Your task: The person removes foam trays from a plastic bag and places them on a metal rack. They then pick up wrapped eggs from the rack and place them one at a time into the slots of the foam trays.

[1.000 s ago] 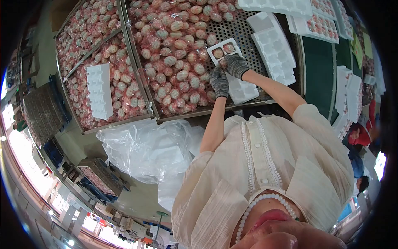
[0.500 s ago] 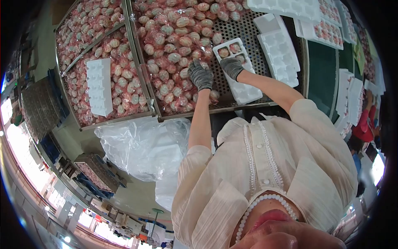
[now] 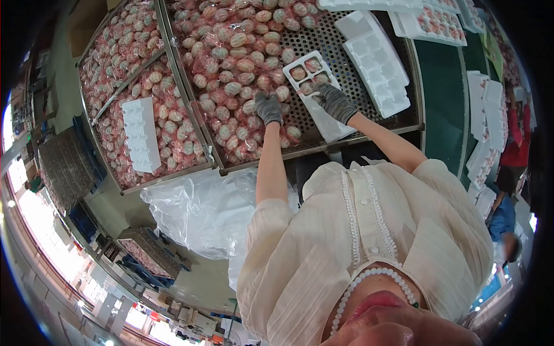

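Surroundings: a metal divider [image 3: 184,86] runs between the left bin [image 3: 130,185] and the perforated worktop [image 3: 297,43]; clear plastic sheeting [image 3: 202,213] bulges below the bins. On the right, past the worktop's rim, is a green surface [image 3: 441,98]. Beyond it are a person in red [image 3: 515,144] and a person in blue [image 3: 503,218].
In the way: the right hand [image 3: 336,104] covers part of the white tray [image 3: 323,121].
Bins: the left bin is heaped with wrapped balls, a pale tray [image 3: 141,135] lying on top; another heap of wrapped balls [image 3: 236,75] covers the worktop's left part.
Other trays: overlapping white trays [image 3: 375,69] lie on the worktop's right; loaded trays [image 3: 441,26] sit at upper right.
White tray: long, slanted on the worktop between heap and overlapping trays; balls show in its upper cells, its lower part plain white.
Balls: rounded, pale-striped, in glossy red-tinted clear film.
Left hand: gray-gloved, at the heap [image 3: 268,108], fingers bent among balls; cannot tell whether it grips one.
Right hand: gray-gloved, fingers bent over the tray's cells; grip unclear.
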A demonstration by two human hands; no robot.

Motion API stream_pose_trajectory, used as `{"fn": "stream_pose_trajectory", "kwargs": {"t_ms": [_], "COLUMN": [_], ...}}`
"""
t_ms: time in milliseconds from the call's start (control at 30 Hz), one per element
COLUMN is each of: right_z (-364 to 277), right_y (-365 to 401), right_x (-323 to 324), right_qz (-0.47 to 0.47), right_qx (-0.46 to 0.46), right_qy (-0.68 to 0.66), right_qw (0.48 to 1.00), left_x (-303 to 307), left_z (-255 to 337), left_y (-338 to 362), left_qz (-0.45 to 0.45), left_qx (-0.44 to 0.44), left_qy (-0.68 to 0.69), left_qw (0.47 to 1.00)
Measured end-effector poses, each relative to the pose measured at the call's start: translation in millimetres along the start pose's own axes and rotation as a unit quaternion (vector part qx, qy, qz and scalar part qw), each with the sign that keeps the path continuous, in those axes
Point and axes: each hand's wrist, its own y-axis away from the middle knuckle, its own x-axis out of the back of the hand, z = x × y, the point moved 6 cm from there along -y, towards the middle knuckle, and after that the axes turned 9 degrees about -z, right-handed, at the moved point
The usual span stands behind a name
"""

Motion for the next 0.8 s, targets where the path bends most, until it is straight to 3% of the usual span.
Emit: {"fn": "stream_pose_trajectory", "kwargs": {"t_ms": [33,100,167,233,267,300,367,433,467,500,533,567,633,700,767,800], "right_z": [-4.6,-17.8,-36.0,-31.6,-26.3,-19.6,-2.1,7.9,14.5,15.8,19.6,24.3,15.2,7.7,17.8,13.4], "right_y": [2.9,5.6,2.6,8.4,14.5,20.0,31.9,39.4,42.3,43.0,42.4,41.1,34.7,27.4,21.7,18.0], "right_x": [1.6,5.1,11.1,11.0,14.6,17.5,7.7,4.0,-1.3,-6.3,-10.9,-14.3,-14.1,-7.1,-7.6,-6.0], "right_qz": [0.012,0.048,-0.009,-0.019,-0.004,0.01,0.023,-0.017,-0.057,-0.06,-0.064,-0.068,-0.049,-0.026,-0.151,-0.165], "right_qx": [0.015,0.052,0.113,0.112,0.101,0.092,0.122,0.089,0.089,0.09,0.071,0.053,0.067,0.083,0.043,0.064], "right_qy": [0.005,0.015,-0.009,0.002,-0.03,-0.061,0.002,0.037,0.043,0.044,0.043,0.042,0.085,0.125,0.147,0.16], "right_qw": [1.0,0.997,0.994,0.993,0.994,0.994,0.992,0.995,0.993,0.993,0.994,0.995,0.993,0.988,0.977,0.971], "left_x": [1.6,-13.9,-38.4,-57.7,-46.5,-52.3,-68.7,-89.6,-88.6,-87.1,-84.2,-86.1,-83.5,-72.3,-74.4,-72.3], "left_z": [-0.6,-19.3,-38.1,-28.2,11.1,12.5,19.2,10.2,16.1,26.9,28.6,30.7,26.5,34.1,30.9,35.4], "left_y": [10.6,28.2,33.3,51.8,68.1,71.3,78.7,79.4,77.6,80.1,80.1,78.3,76.5,76.8,76.3,77.6], "left_qz": [-0.001,-0.079,-0.08,-0.122,-0.195,-0.195,-0.218,-0.212,-0.165,-0.112,-0.039,-0.039,-0.063,-0.049,-0.078,-0.066], "left_qx": [-0.001,0.103,0.078,0.085,0.09,0.09,0.012,0.027,-0.045,-0.113,-0.091,-0.09,0.036,0.016,0.078,0.057], "left_qy": [-0.002,0.309,0.352,0.553,0.507,0.509,0.411,0.401,0.238,0.064,0.028,0.03,0.186,0.16,0.198,0.195], "left_qw": [1.0,0.942,0.929,0.82,0.835,0.833,0.885,0.891,0.956,0.985,0.995,0.995,0.98,0.986,0.974,0.977]}}
